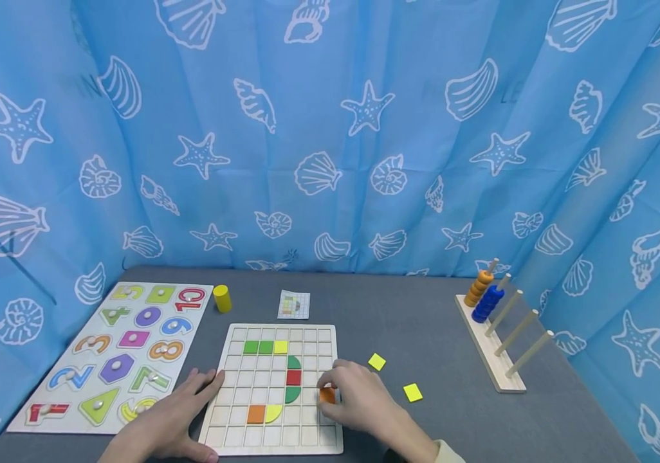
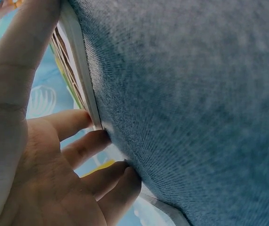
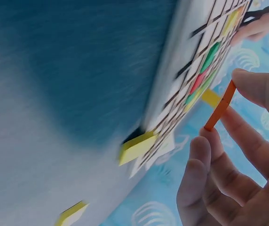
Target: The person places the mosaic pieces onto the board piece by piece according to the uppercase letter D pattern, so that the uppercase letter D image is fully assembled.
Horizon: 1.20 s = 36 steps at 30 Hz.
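Observation:
A wooden grid board [image 1: 239,437] lies on the table before me. My left hand [image 1: 172,415] rests along its left side, fingers spread, thumb near the front corner. Over the board's right columns, my right hand [image 1: 360,395] pinches an orange tile [image 3: 220,107] between thumb and fingertips. Set in the grid are green squares [image 1: 258,347], a yellow square [image 1: 280,347], a red square [image 1: 293,377] between two green rounded tiles [image 1: 293,394], an orange square [image 1: 256,414] and a yellow rounded tile [image 1: 273,413]. The orange tile's full outline is partly covered by fingers.
Two loose yellow tiles [image 1: 377,361] lie right of the board. Behind it are a printed pattern card [image 1: 294,305] and a yellow cylinder [image 1: 222,298]. A number-and-shape puzzle [image 1: 89,341] occupies the left; a peg rack [image 1: 491,354] with orange and blue beads stands right.

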Each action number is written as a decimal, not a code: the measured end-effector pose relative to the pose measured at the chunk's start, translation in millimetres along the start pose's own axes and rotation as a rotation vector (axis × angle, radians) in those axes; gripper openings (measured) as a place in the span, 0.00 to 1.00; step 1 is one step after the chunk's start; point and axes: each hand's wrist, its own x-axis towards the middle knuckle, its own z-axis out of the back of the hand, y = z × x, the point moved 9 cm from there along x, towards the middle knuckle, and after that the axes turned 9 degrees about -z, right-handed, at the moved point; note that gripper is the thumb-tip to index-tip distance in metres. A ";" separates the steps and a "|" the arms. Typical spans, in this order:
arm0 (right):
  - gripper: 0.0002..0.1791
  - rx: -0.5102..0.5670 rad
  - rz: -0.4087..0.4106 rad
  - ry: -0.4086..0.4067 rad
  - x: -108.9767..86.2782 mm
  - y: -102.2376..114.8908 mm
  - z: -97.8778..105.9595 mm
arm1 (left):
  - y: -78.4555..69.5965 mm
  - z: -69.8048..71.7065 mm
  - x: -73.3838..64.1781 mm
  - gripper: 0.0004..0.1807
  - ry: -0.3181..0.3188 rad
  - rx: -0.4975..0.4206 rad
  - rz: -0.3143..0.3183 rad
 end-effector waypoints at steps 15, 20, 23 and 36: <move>0.09 -0.057 0.125 0.026 25.2 74.8 -29.8 | 1.6 -1.0 0.9 0.71 0.001 0.003 0.020; 0.08 -0.064 0.164 0.036 31.6 93.6 -42.3 | 2.4 -1.1 1.0 0.71 0.010 -0.002 0.024; 0.09 -0.057 0.181 0.054 36.0 102.8 -49.5 | 2.5 -1.0 0.4 0.70 0.010 0.005 0.019; 0.11 -0.156 0.185 0.066 48.9 124.6 -76.8 | 0.9 0.0 0.4 0.69 -0.018 0.021 -0.019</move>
